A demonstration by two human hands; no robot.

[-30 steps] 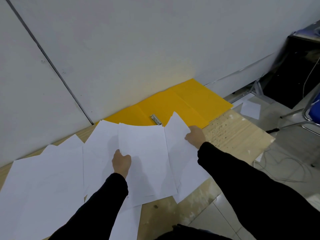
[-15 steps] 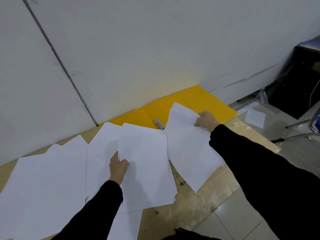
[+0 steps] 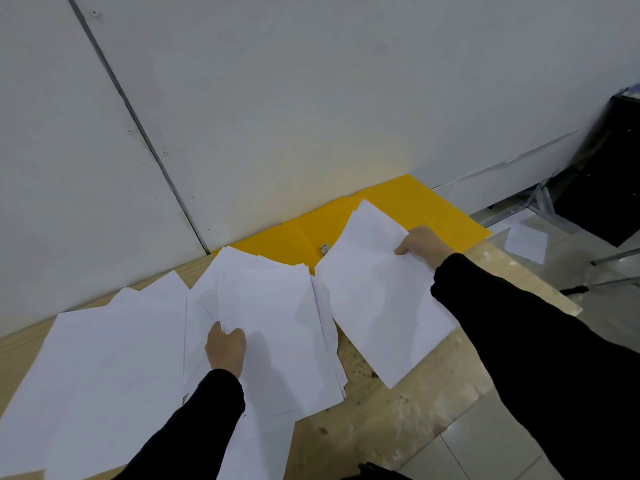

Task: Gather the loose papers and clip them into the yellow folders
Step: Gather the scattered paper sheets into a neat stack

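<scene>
While loose papers (image 3: 104, 358) fan across the bench (image 3: 398, 410) at lower left, my left hand (image 3: 225, 348) curls round the edge of a stack (image 3: 277, 334) at centre; behind it the open yellow folder (image 3: 298, 237) lies against the wall (image 3: 311, 98), and my right hand (image 3: 420, 245) pinches a sheet (image 3: 377, 299) partly covering it at right.

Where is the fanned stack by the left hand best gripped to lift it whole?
Likely its near right corner, from the right: edges of the fanned stack there step out over bare table, so fingers can slide under every sheet. The left hand pinches its left edge; the right hand holds separate sheets.
</scene>
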